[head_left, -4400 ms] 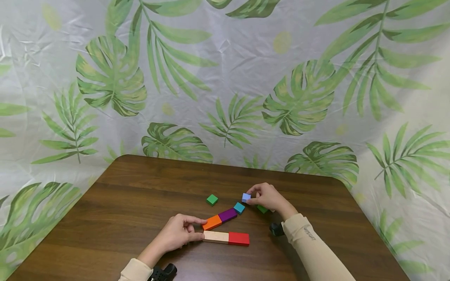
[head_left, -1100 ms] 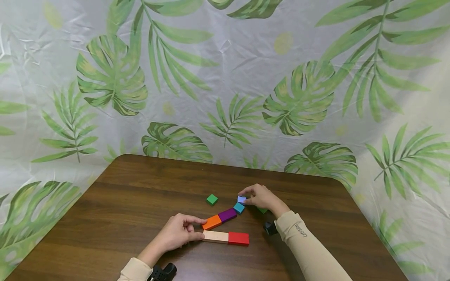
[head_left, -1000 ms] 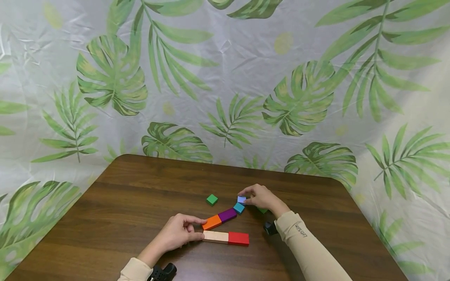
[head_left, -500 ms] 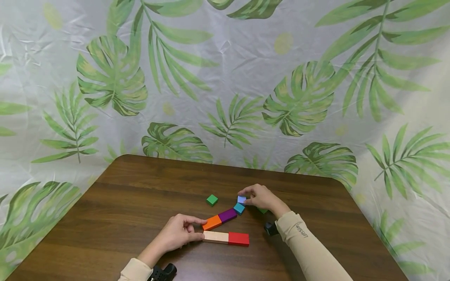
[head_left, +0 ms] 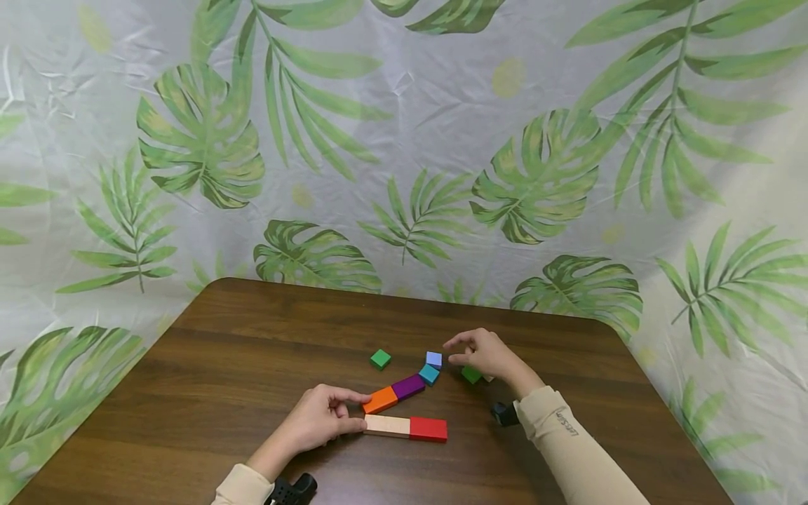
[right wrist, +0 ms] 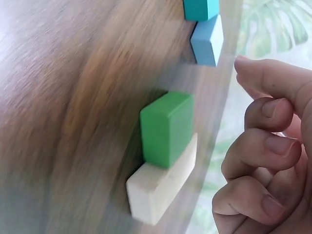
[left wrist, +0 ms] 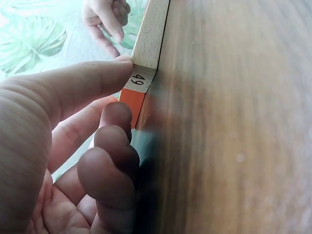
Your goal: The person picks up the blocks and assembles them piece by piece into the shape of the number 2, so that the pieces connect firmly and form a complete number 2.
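Observation:
My left hand [head_left: 325,417] steadies the left end of the block line, its index fingertip on an orange block [head_left: 381,400] and its thumb at the end of a plain wooden block [head_left: 388,425]. A purple block [head_left: 409,386] adjoins the orange one. Beyond it come a teal block [head_left: 429,374] and a light blue block [head_left: 433,360], which touch in the right wrist view. Against the plain block's right end lies a red block [head_left: 428,429]. My right hand [head_left: 485,353] hovers just right of the light blue block, index finger extended, other fingers loosely bent, holding nothing.
Under my right hand sit a green block [right wrist: 168,129] and a pale wooden block [right wrist: 163,185], touching. Another green block [head_left: 381,360] lies apart, farther back. The brown wooden table [head_left: 284,330] reaches a leaf-print curtain [head_left: 404,140] behind.
My right hand brought the light blue block left against the teal block, then let go and drew back to the right, uncovering the green block. My left hand has kept its place.

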